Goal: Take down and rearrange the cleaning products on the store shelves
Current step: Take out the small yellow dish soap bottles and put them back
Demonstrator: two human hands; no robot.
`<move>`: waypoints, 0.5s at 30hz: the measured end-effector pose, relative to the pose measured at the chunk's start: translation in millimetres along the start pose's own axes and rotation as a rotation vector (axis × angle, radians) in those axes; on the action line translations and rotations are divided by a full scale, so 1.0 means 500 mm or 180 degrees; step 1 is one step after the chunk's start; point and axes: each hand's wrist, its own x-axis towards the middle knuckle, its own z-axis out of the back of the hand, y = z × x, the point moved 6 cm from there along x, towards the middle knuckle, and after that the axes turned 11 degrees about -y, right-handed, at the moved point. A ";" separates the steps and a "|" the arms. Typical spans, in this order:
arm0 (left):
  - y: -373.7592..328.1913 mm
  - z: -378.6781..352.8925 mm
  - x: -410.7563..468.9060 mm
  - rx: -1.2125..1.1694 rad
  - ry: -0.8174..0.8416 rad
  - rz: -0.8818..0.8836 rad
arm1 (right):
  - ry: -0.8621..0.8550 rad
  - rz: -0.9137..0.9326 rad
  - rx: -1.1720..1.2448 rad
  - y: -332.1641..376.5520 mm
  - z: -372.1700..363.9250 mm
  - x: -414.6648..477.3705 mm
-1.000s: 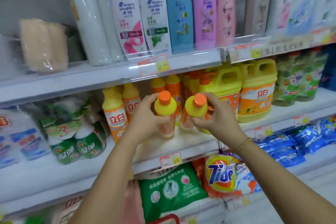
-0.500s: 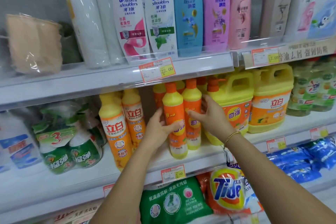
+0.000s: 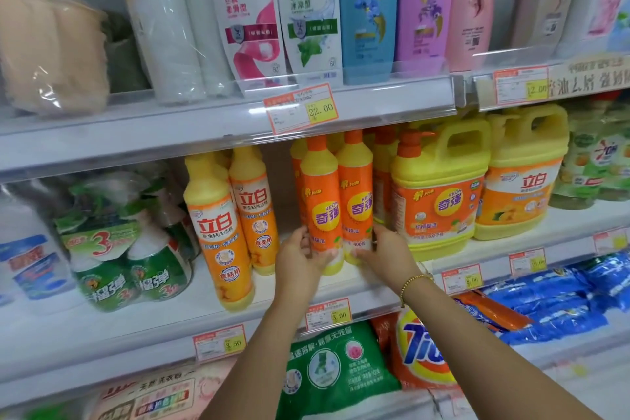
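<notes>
At the centre of the frame both hands work low on two slim orange dish-soap bottles standing side by side on the middle shelf (image 3: 341, 286). The left hand (image 3: 300, 257) wraps the base of the left bottle (image 3: 320, 204), fingers curled round its yellow foot; the right hand (image 3: 385, 250) presses the lower side of the right bottle (image 3: 356, 201), fingers partly closed against it. The two bottles touch each other, and the right one sits just beside a large yellow jug (image 3: 439, 194) with a handle. More bottles of the same kind crowd close behind. To the left, apart across a gap, stand two taller orange bottles (image 3: 228, 225). The risk, as I judge it, is tipping: these bottles are tall and narrow, held only near the bottom, so a sideways nudge could topple them into the row behind or off the shelf edge.
</notes>
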 end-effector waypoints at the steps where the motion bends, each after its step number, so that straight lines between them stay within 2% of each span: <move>1: 0.001 0.001 0.004 -0.0031 -0.0056 0.0010 | -0.0005 0.0011 -0.0025 0.003 -0.005 0.003; 5: 0.005 0.007 0.019 -0.0102 -0.0261 0.0016 | -0.0056 -0.0020 -0.0024 0.007 -0.018 0.008; 15: 0.009 -0.003 0.043 -0.0159 -0.0240 -0.0011 | -0.0044 0.0058 0.0013 0.002 -0.028 0.020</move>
